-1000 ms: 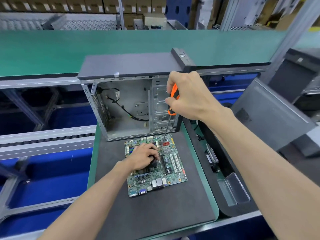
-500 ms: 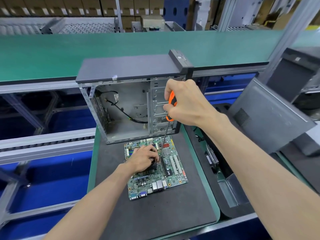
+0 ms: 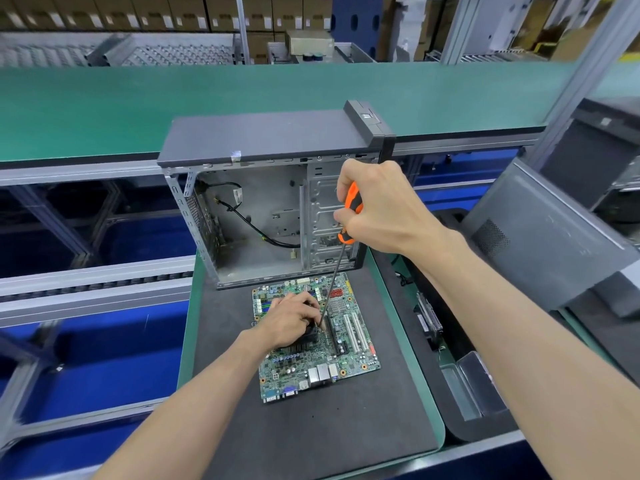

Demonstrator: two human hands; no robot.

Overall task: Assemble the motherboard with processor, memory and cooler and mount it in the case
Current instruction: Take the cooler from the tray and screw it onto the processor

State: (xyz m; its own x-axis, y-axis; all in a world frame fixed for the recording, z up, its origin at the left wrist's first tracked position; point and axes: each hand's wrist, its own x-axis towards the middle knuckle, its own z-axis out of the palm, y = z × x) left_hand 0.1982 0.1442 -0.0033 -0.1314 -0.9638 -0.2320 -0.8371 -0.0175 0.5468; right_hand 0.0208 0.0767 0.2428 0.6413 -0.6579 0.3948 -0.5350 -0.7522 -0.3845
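Flat on the dark mat [image 3: 311, 441] lies the green motherboard [image 3: 349, 358], just in front of the open computer case [image 3: 263, 216], which stands on the same mat with its bare interior facing the person and a black cable [image 3: 256, 230] trailing across its back wall. On the board sits the black cooler [image 3: 304, 342], mostly hidden beneath the left hand [image 3: 291, 320], whose fingers curl down over its top and grip it. The right hand [image 3: 381, 209] is raised above the board, in front of the case's drive bay, with its fingers wrapped tightly round the orange and black handle of a screwdriver [image 3: 337, 271]. The long thin shaft slants down and to the left from that hand, and its tip meets the board at the cooler's right edge, right beside the left fingertips [image 3: 317, 315]; whether it is seated in a screw cannot be told. To the right of the cooler the board's long expansion slots [image 3: 353, 332] run side by side, and its rear ports [image 3: 322, 375] line the near edge. Beyond the mat's green rim, on the right, a clear plastic tray [image 3: 471, 386] rests on a black surface, and a grey case panel [image 3: 540, 237] leans further back. A green conveyor belt [image 3: 104, 105] runs across behind the case.
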